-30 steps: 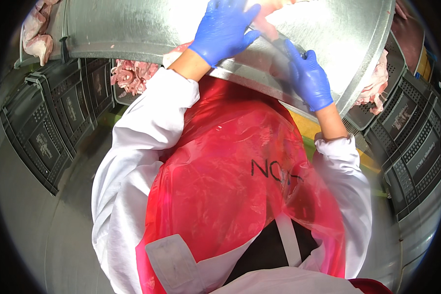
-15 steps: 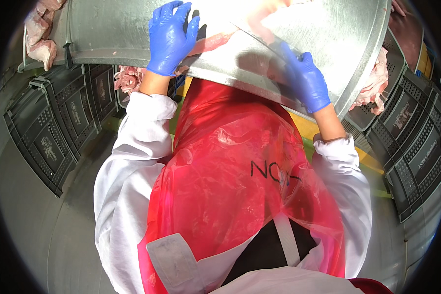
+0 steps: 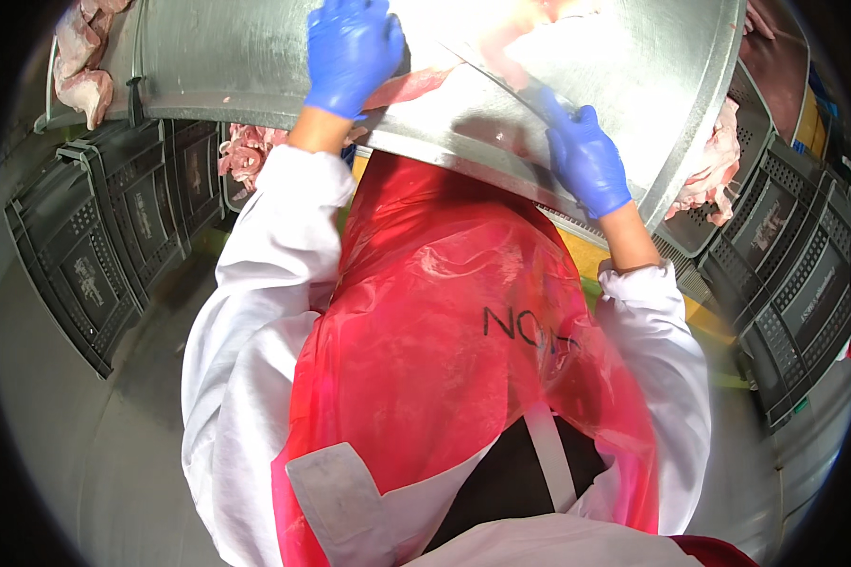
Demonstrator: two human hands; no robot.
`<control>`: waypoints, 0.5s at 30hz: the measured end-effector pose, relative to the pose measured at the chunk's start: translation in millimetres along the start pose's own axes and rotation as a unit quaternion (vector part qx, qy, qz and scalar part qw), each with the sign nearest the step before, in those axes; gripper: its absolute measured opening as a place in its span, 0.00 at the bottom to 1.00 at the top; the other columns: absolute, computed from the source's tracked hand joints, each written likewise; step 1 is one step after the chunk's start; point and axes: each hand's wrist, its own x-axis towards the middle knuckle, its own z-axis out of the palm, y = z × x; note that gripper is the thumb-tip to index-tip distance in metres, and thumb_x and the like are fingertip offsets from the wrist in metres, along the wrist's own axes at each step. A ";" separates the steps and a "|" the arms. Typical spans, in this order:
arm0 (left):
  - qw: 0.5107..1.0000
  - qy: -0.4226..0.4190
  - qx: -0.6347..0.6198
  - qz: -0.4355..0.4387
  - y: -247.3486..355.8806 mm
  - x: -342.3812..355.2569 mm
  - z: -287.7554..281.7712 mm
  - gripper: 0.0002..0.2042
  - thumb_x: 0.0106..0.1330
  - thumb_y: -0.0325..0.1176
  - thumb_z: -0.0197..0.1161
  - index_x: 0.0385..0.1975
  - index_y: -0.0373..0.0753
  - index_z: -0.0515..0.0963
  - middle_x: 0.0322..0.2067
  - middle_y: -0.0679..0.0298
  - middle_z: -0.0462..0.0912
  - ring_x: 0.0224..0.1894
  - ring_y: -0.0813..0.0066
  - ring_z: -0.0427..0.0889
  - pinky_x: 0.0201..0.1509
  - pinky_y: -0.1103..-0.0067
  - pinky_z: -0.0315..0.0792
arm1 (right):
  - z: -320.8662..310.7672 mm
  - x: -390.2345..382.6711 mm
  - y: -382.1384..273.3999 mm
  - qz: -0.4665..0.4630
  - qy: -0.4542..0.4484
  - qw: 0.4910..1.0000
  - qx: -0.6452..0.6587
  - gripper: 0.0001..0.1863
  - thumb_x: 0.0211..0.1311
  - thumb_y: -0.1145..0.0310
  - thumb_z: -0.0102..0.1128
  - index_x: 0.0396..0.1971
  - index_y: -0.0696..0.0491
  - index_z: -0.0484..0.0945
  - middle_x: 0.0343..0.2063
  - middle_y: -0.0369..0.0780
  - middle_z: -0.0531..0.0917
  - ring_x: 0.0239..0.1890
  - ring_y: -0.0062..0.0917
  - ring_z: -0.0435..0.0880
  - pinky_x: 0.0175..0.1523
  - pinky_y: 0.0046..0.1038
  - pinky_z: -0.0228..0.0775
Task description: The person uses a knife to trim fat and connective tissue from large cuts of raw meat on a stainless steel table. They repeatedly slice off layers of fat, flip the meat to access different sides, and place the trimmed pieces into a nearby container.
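My blue-gloved left hand (image 3: 350,59) is over the metal work surface (image 3: 208,66), its fingers slightly apart at the upper edge of the picture, beside a narrow pink strip of meat (image 3: 411,85). My right hand (image 3: 586,159) is closed on the handle of a long knife (image 3: 503,77), whose blade points up and left toward the middle of the surface. Just beyond the blade lies a pale pink piece of meat (image 3: 506,47), partly washed out by glare. More raw pieces (image 3: 83,76) lie at the surface's left end.
Below the surface, crates of meat trimmings show at left (image 3: 248,151) and right (image 3: 704,175). Dark perforated crates stand at the left (image 3: 90,255) and right (image 3: 790,274). A red plastic apron (image 3: 444,331) covers my front.
My left hand has moved left from above the middle of the surface, uncovering the pink strip, then slightly up and right. My right hand stays on the knife with little movement.
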 end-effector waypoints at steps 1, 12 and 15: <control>0.999 0.039 -0.027 -0.004 -7.7 -9.4 1.3 0.08 0.58 0.35 0.66 0.35 0.41 0.83 0.35 0.57 0.80 0.39 0.55 0.79 0.42 0.62 0.73 | 0.3 0.4 -0.3 0.001 -0.001 1.000 -0.005 0.30 0.68 0.64 0.57 0.70 0.38 0.66 0.36 0.52 0.75 0.31 0.46 0.82 0.37 0.43 0.78; 0.988 -0.114 -0.103 -0.025 36.8 -87.7 16.5 0.06 0.60 0.29 0.61 0.34 0.37 0.77 0.29 0.53 0.79 0.33 0.51 0.79 0.40 0.59 0.72 | -2.7 -8.8 19.2 -0.100 0.004 0.981 0.167 0.29 0.71 0.63 0.53 0.72 0.40 0.65 0.34 0.51 0.77 0.28 0.41 0.80 0.37 0.39 0.75; 0.975 -0.204 -0.085 -0.016 30.8 -91.3 6.3 0.05 0.61 0.32 0.61 0.33 0.38 0.78 0.30 0.54 0.79 0.35 0.53 0.80 0.40 0.59 0.74 | -11.0 -33.5 15.1 -0.068 -0.034 0.902 0.425 0.28 0.75 0.61 0.51 0.72 0.46 0.64 0.34 0.45 0.78 0.24 0.29 0.76 0.33 0.29 0.71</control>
